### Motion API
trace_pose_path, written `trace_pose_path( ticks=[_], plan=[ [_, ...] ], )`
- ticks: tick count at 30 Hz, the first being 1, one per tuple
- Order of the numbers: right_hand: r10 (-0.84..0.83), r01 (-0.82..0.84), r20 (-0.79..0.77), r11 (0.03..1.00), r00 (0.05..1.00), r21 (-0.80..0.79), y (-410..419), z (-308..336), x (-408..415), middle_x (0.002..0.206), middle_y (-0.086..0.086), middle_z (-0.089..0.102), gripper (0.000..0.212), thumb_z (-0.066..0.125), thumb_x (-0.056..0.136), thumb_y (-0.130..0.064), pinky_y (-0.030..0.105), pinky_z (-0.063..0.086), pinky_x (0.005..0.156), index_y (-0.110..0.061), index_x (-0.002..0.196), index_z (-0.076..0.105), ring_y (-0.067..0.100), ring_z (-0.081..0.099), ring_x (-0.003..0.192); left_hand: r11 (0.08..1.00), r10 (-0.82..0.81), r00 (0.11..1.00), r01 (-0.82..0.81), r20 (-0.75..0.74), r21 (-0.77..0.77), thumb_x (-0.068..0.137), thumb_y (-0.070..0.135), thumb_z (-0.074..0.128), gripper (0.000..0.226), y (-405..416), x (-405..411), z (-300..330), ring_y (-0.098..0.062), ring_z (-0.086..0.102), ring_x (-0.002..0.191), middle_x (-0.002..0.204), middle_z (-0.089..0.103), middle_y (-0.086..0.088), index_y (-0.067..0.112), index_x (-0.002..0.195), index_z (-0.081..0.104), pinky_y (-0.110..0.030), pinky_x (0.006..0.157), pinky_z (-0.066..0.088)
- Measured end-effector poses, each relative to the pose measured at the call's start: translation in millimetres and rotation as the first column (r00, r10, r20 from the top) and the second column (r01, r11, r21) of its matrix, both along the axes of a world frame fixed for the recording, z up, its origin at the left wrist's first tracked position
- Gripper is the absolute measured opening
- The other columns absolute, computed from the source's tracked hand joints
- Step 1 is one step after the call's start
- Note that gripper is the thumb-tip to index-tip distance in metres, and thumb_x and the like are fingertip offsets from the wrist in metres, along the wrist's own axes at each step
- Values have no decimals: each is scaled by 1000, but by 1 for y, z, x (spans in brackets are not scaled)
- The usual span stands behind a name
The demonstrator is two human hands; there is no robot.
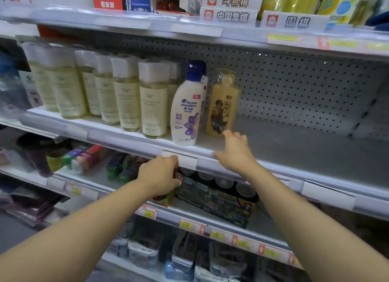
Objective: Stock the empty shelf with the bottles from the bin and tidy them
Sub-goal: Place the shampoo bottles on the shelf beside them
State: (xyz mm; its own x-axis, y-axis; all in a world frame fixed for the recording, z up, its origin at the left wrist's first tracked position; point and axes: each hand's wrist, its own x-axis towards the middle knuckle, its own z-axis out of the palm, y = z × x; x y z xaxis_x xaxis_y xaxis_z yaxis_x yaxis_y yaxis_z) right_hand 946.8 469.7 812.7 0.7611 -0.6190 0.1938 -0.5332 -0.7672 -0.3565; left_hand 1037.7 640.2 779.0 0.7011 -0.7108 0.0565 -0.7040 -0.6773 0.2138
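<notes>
The tidying part of the job looks to be in hand, not the carrying. On the middle shelf (294,147) a row of pale bottles with white caps (130,92) fills the left stretch, then come two white shampoo bottles with blue caps (185,111), one behind the other, and just right of them a yellow bottle (224,105) in clear wrap, set a little farther back. Everything right of that is bare grey board up to the pegboard back.

The right hand (235,153) is over the near edge of the shelf, fingers spread and fairly straight, the forefinger reaching to the foot of the yellow bottle; whether it actually touches I can't quite tell, but it grips nothing. The left hand (160,176) hangs lower, at the front rail, fingers curled toward the dark packets on the shelf below (it may be holding something there, though the knuckles hide it, so I won't say).

The bin is nowhere in view.

My guess is that the yellow bottle is being nudged into line. The next move would call for a light push low on its base, bringing it forward and level with the shampoo without tipping it, since it is tall and the wrap looks slippery. After that, more bottles would need fetching for the bare right half.
</notes>
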Motion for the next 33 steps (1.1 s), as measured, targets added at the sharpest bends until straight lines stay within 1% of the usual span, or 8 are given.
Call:
trace_pose_path(
  ticks=[3,6,10,16,19,23,27,33],
  plan=[
    [60,-59,-45,998,997,26,32,-11,-24,143,8,38,66,67,86,-34,38,35,104,-15,141,35,27,28,132,999,-29,999,30,-40,29,83,42,67,42,10,-5,-8,-21,59,103,112,61,1,24,117,50,-38,84,50],
    [78,-72,-121,996,990,56,62,-38,-41,141,8,39,64,67,86,-33,39,34,104,-15,139,36,28,27,132,997,-56,995,61,-79,56,81,42,67,43,26,-10,-26,-27,59,106,114,62,-2,25,118,51,-37,86,48],
    [82,-61,-263,994,961,88,98,-90,-57,138,11,38,65,66,86,-30,38,36,101,-14,140,33,30,29,128,989,-96,987,109,-128,95,82,42,67,41,47,-18,-61,-29,58,107,115,62,-4,24,116,51,-37,84,49],
    [108,-8,-428,973,897,230,134,-171,-77,143,12,34,69,68,85,-23,39,36,103,-11,141,30,31,27,132,968,-112,962,162,-248,190,83,42,67,44,73,-29,-129,-27,57,109,117,60,-5,21,117,49,-37,85,48],
    [119,28,-491,959,863,281,144,-212,-88,142,13,33,66,66,86,-19,40,38,103,-11,141,31,31,27,131,959,-96,953,165,-286,228,81,39,67,40,84,-33,-166,-29,58,108,116,61,-5,22,114,51,-37,84,48],
    [139,68,-548,938,825,340,153,-267,-103,144,13,32,67,65,87,-19,40,36,103,-10,143,28,32,25,135,941,-60,936,169,-346,292,83,36,65,44,99,-38,-218,-29,56,114,122,59,-7,21,121,49,-36,88,46],
    [141,120,-605,921,784,370,159,-322,-113,140,12,36,66,68,84,-22,40,36,104,-13,139,33,31,29,132,923,10,900,160,-436,351,84,34,64,41,112,-42,-274,-27,56,112,121,59,-6,20,119,48,-36,88,48],
    [174,165,-626,880,760,445,160,-411,-124,142,12,37,63,66,83,-20,34,33,107,-12,138,36,30,32,133,892,89,865,151,-493,426,83,35,64,44,123,-62,-366,-24,56,114,124,58,-1,25,123,47,-34,90,49]
  ],
)
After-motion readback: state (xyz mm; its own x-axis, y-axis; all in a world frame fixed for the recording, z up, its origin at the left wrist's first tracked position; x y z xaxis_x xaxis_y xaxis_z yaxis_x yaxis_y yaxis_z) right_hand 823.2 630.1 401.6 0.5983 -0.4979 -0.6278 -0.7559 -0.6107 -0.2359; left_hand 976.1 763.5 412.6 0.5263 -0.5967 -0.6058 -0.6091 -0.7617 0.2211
